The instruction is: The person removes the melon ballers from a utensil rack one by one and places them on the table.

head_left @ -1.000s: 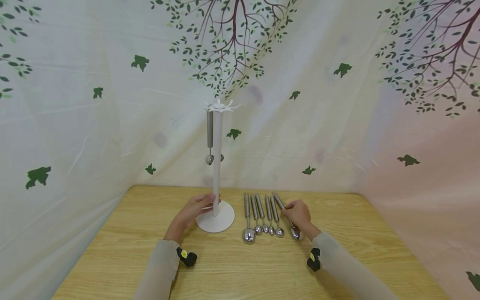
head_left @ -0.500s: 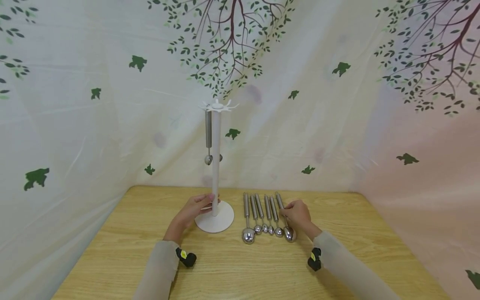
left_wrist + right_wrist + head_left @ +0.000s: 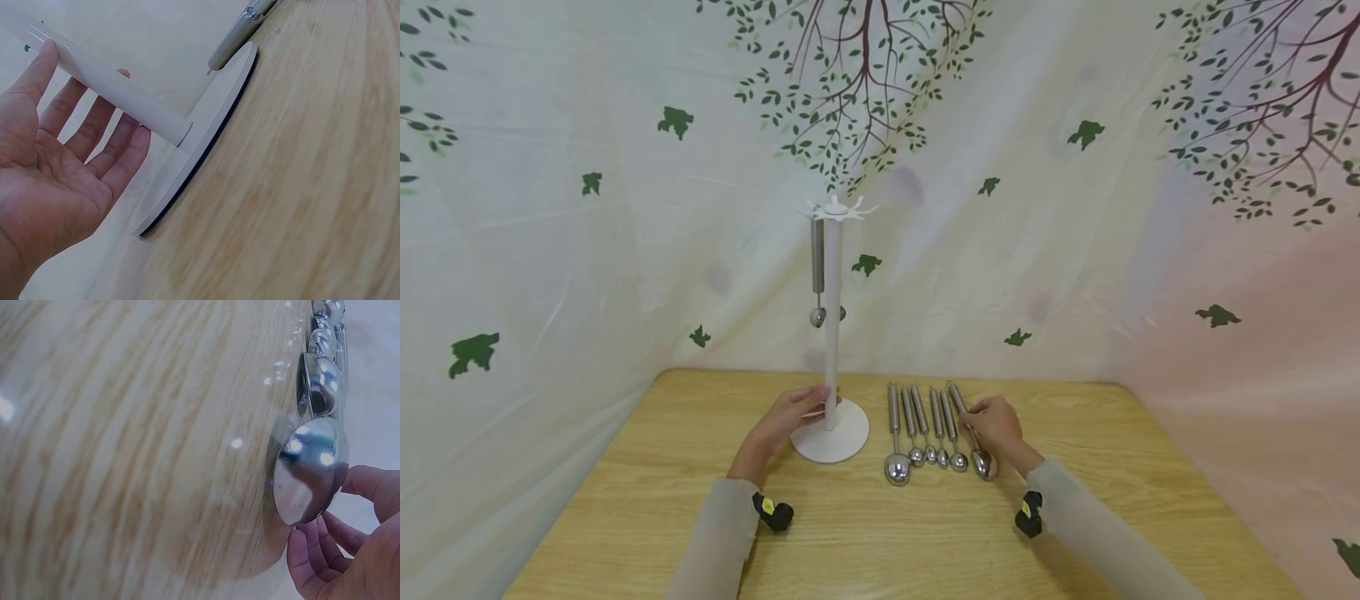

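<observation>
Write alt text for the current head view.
A person's right hand grips the rightmost metal utensil on a wooden table, while the left hand holds a white stand by its post. Five more utensils lie between them. A hanging utensil shows on the stand, before a leaf-printed backdrop.

In front of you there's a lt. wood-grain bench (image 3: pixel 880 542), its far corners rounded & its surface shiny. Behind it and on your L & R you've got a creased, pale cloth backdrop (image 3: pixel 550 275), pinkish toward the R, w/ printed leafy branches (image 3: pixel 867 58) up top at ctr. & R, more lvs. (image 3: pixel 430 61) top L, dk. green patches (image 3: pixel 473 354) scattered lower, plus faint purplish blotches (image 3: pixel 910 185).
</observation>
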A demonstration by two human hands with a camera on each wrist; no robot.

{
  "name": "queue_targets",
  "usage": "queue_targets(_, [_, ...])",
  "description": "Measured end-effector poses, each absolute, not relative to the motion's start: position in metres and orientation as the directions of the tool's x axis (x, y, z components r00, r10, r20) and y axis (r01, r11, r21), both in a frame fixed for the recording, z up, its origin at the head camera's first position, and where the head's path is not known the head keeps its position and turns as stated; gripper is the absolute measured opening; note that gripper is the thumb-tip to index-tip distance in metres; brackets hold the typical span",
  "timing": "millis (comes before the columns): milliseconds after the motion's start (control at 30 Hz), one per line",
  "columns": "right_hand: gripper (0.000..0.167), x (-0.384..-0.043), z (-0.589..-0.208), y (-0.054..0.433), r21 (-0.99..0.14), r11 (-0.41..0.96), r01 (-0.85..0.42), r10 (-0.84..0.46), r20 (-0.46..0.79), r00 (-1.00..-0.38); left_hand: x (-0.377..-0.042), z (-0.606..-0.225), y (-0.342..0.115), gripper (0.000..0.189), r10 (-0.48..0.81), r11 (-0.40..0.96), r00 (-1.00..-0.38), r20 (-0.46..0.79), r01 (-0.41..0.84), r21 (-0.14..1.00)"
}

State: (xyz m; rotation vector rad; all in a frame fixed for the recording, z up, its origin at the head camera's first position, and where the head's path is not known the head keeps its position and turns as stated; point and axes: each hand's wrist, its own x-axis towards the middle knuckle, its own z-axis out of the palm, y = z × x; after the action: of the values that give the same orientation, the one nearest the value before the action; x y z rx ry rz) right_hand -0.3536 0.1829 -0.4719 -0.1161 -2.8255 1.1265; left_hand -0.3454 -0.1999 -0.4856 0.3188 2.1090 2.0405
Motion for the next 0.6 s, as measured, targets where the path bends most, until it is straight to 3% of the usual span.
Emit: queue_targets(600, [0.030,-0.3546,-0.4710,0.1818,-0.708,0.705,0.037,0.127,0.075,-0.989,-0.3450,-0.4852,-0.1999,0.054,0.289,0.036,-0.957,0.014,0.026,0.999])
